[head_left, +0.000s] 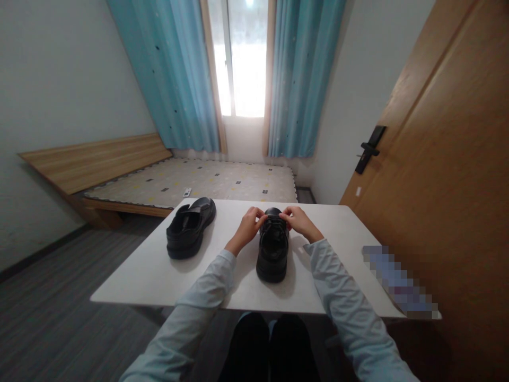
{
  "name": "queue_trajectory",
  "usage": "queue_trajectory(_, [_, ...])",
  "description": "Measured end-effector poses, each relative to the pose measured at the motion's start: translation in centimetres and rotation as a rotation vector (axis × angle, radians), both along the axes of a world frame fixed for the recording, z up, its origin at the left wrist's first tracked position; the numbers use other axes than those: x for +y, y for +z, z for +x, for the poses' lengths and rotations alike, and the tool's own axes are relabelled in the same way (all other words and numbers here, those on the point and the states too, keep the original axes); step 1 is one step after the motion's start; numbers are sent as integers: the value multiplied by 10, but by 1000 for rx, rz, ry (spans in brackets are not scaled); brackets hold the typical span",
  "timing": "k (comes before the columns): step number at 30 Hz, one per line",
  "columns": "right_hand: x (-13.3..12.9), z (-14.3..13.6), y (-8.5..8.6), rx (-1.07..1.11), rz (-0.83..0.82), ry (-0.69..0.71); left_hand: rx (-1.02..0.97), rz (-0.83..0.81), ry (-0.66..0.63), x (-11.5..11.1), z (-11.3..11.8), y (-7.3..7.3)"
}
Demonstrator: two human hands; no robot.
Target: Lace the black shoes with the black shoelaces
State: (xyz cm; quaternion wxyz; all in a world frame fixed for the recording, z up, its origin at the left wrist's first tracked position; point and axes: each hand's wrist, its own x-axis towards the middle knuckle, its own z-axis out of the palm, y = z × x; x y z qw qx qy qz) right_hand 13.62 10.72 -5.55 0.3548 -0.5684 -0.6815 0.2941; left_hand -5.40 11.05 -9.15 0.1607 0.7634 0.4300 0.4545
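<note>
A black lace-up shoe [272, 260] stands on the white table [234, 294] in front of me, its toe pointing away and its heel towards me. At the left side of its lacing, near the toe, my left hand [250, 225] has its fingers pinched together. On the opposite side my right hand [300, 220] is pinched at the lacing too. The thin laces between the fingertips are too small to make out clearly. Farther left on the table sits a second black shoe [185, 236], untouched, with its strap or tongue raised.
A blurred bluish item [397, 281] lies along the table's right edge, beside the wooden door [449, 175]. Beyond the table is a bed [222, 180] with a small white object [187, 192] on it. My knees are under the near edge.
</note>
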Motion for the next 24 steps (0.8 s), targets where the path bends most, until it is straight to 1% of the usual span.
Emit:
queue_trajectory(4, [-4,1,0,-3,-21,-6,55,-13,32,-1,-2,1])
queue_trajectory(8, [-5,2,-4,-74,28,-49,88,-66,43,-2,-2,1])
queue_trajectory(14, [-5,6,-12,-122,45,-102,121,-105,65,-4,-4,1])
queue_trajectory(19, [-4,9,-15,-136,59,-104,126,-166,39,-1,-8,-1])
queue_trajectory(24, [0,12,-20,-136,72,-84,56,-245,1,1,-8,-4])
